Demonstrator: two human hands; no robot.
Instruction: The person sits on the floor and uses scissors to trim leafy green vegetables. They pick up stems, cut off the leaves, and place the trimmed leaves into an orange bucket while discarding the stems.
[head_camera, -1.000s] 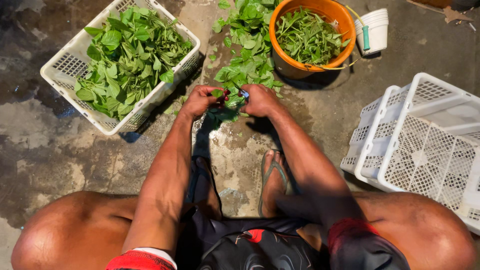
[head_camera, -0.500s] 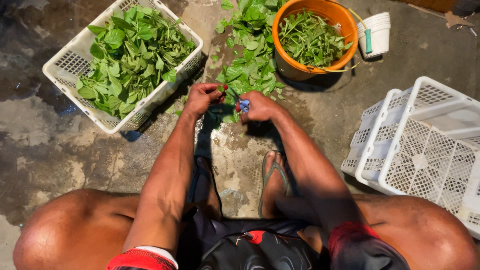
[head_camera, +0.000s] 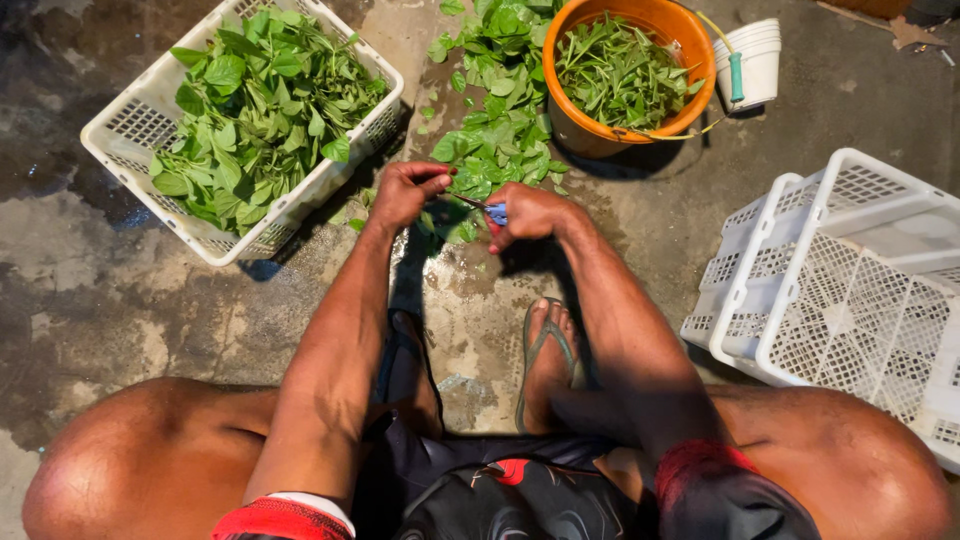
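— What do we have in our hands?

— Our right hand (head_camera: 532, 212) is closed around a small blue-handled cutting tool (head_camera: 492, 210), its thin dark tip pointing toward nine o'clock. Our left hand (head_camera: 408, 190) sits just beside it at nine o'clock, fingers pinched narrow on a leafy stem (head_camera: 450, 196) that runs between the two hands.

— And where are the greens?

— A loose pile of green leaves (head_camera: 497, 120) lies on the wet concrete floor (head_camera: 90, 290) at twelve o'clock from our hands, touching them at its near edge. At ten o'clock a white slotted basket (head_camera: 130, 125) is heaped with leaves. At one o'clock an orange bucket (head_camera: 690, 60) holds narrower sprigs, with a small white pail (head_camera: 755, 65) right beside it at its three o'clock.

— Anything else close by?

— At four o'clock, well apart, stacked white crates (head_camera: 840, 270) lie tipped on their sides. At six o'clock our sandalled foot (head_camera: 548, 355) rests flat on the floor between our knees.
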